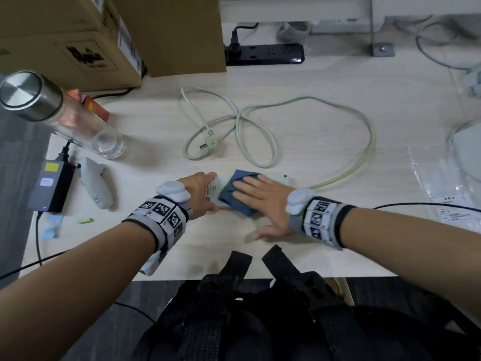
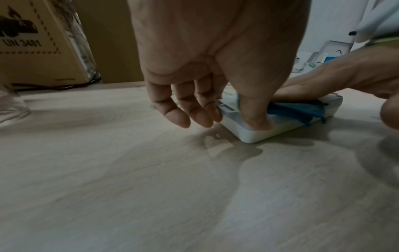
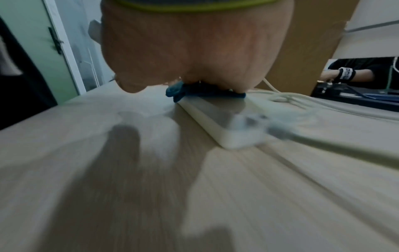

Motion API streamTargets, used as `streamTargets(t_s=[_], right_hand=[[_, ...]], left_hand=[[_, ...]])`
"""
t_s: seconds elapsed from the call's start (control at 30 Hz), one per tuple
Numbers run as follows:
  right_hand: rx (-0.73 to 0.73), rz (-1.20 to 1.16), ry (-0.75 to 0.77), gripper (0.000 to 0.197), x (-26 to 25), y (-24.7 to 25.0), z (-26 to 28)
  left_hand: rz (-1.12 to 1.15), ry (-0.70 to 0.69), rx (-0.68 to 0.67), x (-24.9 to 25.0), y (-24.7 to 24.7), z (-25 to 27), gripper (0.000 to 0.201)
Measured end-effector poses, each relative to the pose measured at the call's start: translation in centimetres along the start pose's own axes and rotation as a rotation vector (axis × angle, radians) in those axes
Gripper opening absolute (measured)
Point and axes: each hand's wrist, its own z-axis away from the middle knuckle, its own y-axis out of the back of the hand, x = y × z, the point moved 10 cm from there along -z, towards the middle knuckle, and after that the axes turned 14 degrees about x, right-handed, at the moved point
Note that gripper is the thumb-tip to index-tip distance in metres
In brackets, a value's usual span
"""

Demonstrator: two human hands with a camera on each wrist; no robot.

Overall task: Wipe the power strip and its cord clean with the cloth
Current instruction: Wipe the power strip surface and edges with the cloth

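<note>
A white power strip lies flat on the pale wooden table, near the front edge. A folded blue cloth covers its middle. My right hand lies flat on the cloth with straight fingers, pressing it onto the strip. My left hand grips the strip's left end, the thumb on its near edge and curled fingers at the end. The pale green cord leaves the right end and loops loosely across the table behind, its plug lying free.
At the back lie a black power strip and cardboard boxes. A glass bottle with a steel cap, a black adapter and a white device are on the left. A plastic bag of papers lies right.
</note>
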Motion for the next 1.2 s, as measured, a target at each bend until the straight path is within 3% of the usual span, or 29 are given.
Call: streamTargets(t_s=[0.17,0.33,0.4,0.5,0.57,0.77,0.9,1.1,1.2], right_hand=[[-0.075,-0.016,0.021,0.098,3.7,-0.2,5.7],[-0.031,-0.037,0.047,0.1,1.5,-0.3,3.2],[0.003,-0.046,0.063,0.1,-0.7,-0.5,0.4],[0.048,-0.064,0.064,0.103,-3.6,-0.6,-4.1],[0.067,-0.044,0.066,0.101,-4.1,-0.4,-5.4],[0.076,-0.049,-0.003,0.09,1.1,0.3,1.4],[-0.006,-0.038,-0.05,0.091,5.1,0.0,6.6],[0.091,-0.079,-0.034,0.095,3.1,0.3,3.6],[0.105,-0.068,-0.035,0.099,0.1,-0.1,-0.3]], left_hand=[[0.026,0.016,-0.02,-0.2,-0.6,0.2,0.086],[0.074,0.025,-0.009,-0.2,-0.9,0.2,0.087],[0.097,0.01,-0.003,-0.1,-1.0,0.0,0.079],[0.098,-0.05,-0.008,0.2,-1.0,-0.3,0.049],[0.089,-0.058,0.003,0.2,-0.8,-0.5,0.044],[0.056,-0.029,0.011,-0.4,-1.1,-0.2,0.076],[0.051,-0.026,0.018,-0.3,-1.0,-0.1,0.08],[0.061,-0.031,0.024,-0.3,-1.2,-0.2,0.084],[0.072,-0.045,0.022,-0.2,-1.4,-0.3,0.077]])
